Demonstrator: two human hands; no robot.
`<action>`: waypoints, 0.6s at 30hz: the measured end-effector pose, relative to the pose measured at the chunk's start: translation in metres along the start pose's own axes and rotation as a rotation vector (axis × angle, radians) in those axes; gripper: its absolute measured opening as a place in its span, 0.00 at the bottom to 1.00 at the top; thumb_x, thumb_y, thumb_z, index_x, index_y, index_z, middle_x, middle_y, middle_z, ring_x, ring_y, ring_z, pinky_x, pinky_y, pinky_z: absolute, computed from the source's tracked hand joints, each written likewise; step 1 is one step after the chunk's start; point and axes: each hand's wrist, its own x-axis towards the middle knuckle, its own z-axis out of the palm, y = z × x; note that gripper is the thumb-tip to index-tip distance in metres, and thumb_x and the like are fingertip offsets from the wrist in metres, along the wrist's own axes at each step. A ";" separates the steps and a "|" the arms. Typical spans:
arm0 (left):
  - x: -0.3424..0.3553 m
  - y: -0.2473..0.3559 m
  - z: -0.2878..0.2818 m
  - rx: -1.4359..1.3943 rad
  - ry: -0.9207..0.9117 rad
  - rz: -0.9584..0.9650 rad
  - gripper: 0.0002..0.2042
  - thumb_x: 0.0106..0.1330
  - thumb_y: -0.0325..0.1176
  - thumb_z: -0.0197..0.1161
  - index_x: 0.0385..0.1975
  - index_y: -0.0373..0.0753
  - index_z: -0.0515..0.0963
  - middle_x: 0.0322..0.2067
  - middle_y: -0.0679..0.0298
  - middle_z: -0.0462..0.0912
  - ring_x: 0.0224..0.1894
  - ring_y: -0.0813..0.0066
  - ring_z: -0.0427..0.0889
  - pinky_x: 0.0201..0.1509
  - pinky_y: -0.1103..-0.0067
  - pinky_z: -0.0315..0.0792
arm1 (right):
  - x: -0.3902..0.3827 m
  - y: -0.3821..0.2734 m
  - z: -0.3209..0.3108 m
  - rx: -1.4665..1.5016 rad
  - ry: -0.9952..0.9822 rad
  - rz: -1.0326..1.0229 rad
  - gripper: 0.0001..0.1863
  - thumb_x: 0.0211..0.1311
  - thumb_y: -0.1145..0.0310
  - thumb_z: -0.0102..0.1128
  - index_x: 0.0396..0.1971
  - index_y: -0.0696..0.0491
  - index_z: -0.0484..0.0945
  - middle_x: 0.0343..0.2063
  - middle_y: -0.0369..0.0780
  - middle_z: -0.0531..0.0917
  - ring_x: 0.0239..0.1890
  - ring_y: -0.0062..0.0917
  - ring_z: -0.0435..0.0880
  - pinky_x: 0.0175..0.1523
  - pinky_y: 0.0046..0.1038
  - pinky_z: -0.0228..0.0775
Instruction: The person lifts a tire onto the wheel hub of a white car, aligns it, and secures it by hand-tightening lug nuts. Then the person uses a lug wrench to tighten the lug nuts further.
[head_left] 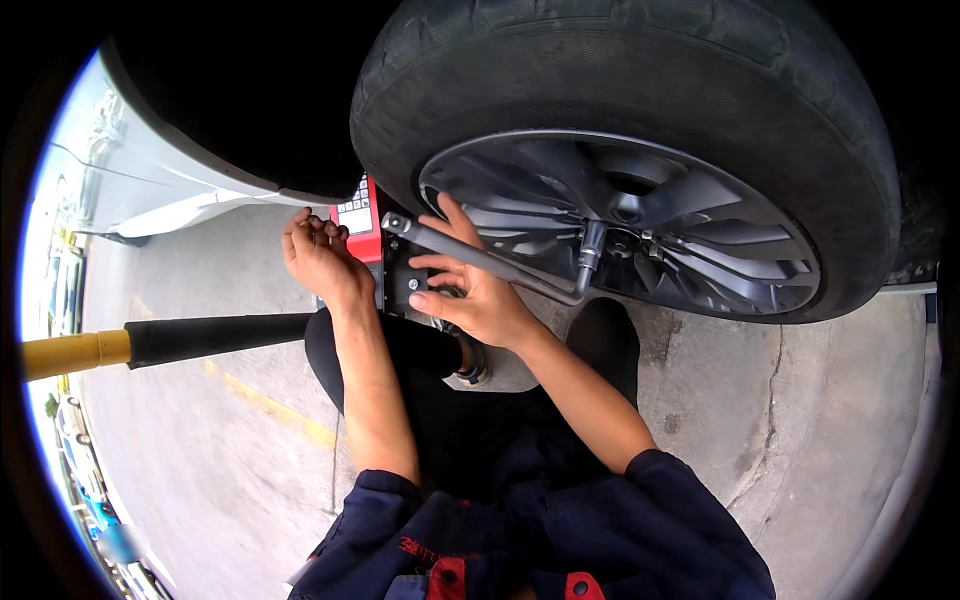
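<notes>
In front of me is a car wheel with a black tyre (620,75) and a grey spoked rim (690,215). An L-shaped wrench (470,256) has its socket end (592,240) at the hub, among the lug nuts, and its bar slants out to the left. My right hand (490,305) is at the bar, fingers spread and not wrapped round it. To the left, my left hand (328,265) is raised, palm partly up, with curled fingers. Small dark shapes show at its fingertips; whether these are lug nuts or dirty fingers I cannot make out.
Behind my hands stands a red jack (368,240) with a white label. Its black-and-yellow handle (220,340) reaches out to the left beside my knee. The white car body (190,200) curves overhead at left. Cracked concrete (720,400) lies below.
</notes>
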 end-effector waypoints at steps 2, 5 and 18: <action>0.005 -0.003 -0.004 -0.024 0.002 -0.072 0.05 0.64 0.28 0.49 0.33 0.37 0.72 0.25 0.70 0.68 0.25 0.82 0.66 0.30 0.84 0.63 | -0.019 -0.059 -0.017 0.015 0.082 -0.353 0.51 0.52 0.69 0.66 0.69 0.48 0.37 0.62 0.51 0.60 0.54 0.37 0.74 0.53 0.32 0.67; 0.005 -0.015 -0.012 -0.038 -0.097 -0.184 0.05 0.63 0.28 0.49 0.33 0.37 0.73 0.24 0.70 0.68 0.25 0.82 0.66 0.30 0.83 0.63 | -0.075 -0.096 -0.080 -0.476 0.458 -0.693 0.29 0.60 0.64 0.58 0.58 0.60 0.62 0.44 0.50 0.78 0.47 0.35 0.78 0.52 0.32 0.67; -0.014 -0.033 0.020 0.153 -0.332 -0.183 0.06 0.66 0.26 0.48 0.34 0.36 0.73 0.24 0.68 0.70 0.23 0.83 0.67 0.25 0.86 0.63 | -0.051 0.170 -0.075 -0.253 0.217 0.473 0.48 0.50 0.63 0.70 0.66 0.57 0.49 0.63 0.52 0.60 0.64 0.43 0.61 0.60 0.34 0.65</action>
